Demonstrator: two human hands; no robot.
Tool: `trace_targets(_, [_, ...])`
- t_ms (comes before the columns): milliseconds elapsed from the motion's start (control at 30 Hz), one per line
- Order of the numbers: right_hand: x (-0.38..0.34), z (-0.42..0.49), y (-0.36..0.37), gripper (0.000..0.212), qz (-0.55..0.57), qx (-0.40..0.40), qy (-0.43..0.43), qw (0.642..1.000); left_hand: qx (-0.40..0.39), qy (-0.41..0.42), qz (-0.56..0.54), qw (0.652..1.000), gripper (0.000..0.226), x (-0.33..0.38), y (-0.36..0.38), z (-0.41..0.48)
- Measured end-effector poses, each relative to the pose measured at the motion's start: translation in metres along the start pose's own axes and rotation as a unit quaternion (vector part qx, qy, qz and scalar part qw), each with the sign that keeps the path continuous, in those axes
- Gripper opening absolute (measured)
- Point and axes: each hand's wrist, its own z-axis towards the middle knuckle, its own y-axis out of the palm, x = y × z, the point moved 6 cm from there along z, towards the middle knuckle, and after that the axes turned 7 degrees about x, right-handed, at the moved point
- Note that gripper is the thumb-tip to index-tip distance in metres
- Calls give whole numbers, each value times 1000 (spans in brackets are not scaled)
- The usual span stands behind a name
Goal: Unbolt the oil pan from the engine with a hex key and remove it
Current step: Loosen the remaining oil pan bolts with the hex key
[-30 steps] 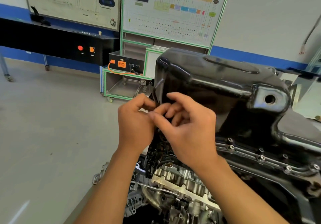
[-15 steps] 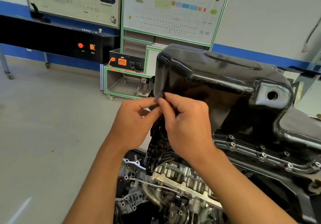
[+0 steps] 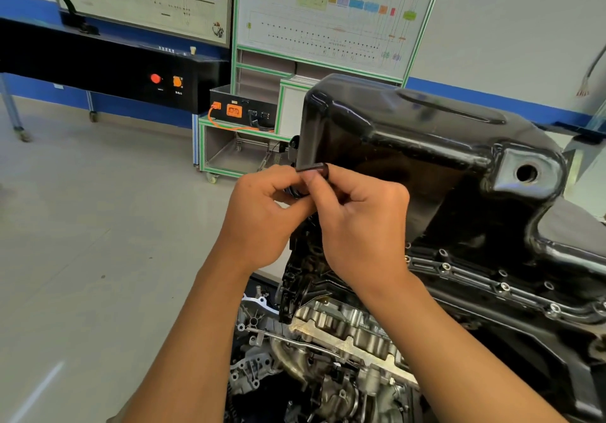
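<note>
The glossy black oil pan [image 3: 410,127] sits on top of the upturned engine [image 3: 344,340], with several bolts along its flange [image 3: 442,267]. In front of the pan's left end, both hands meet on a small dark hex key [image 3: 311,168] whose short end lies level above my fingertips. My right hand [image 3: 360,225] pinches it between thumb and forefinger. My left hand [image 3: 262,219] has its fingers curled and pinches the key's left end. The rest of the key is hidden behind my fingers.
A drain hole [image 3: 526,173] opens in the pan's right corner. Behind stand a green-framed training board on a wheeled cart [image 3: 236,147] and a black console with red and orange buttons [image 3: 164,81]. Grey floor lies to the left.
Both hands have risen a little along the pan's left end. The key's dark end has turned from slanting upward to lying level above my fingertips.
</note>
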Motion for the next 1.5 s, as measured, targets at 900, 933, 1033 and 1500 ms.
trace_targets(900, [0, -1, 3, 20, -29, -50, 0, 998, -17, -11, 7, 1000, 18, -7, -2, 6])
trace_targets(933, [-2, -1, 3, 18, -23, -35, -4, 999, -3, -19, 8, 1000, 17, -9, -3, 7])
trace_targets(1033, [-4, 0, 1, 19, -19, 16, -10, 1000, 17, -16, 8, 1000, 11, -10, -4, 7])
trace_targets(1500, [-4, 2, -1, 28, -34, -26, -4, 999, 22, -26, -16, 999, 13, -10, 0, 9])
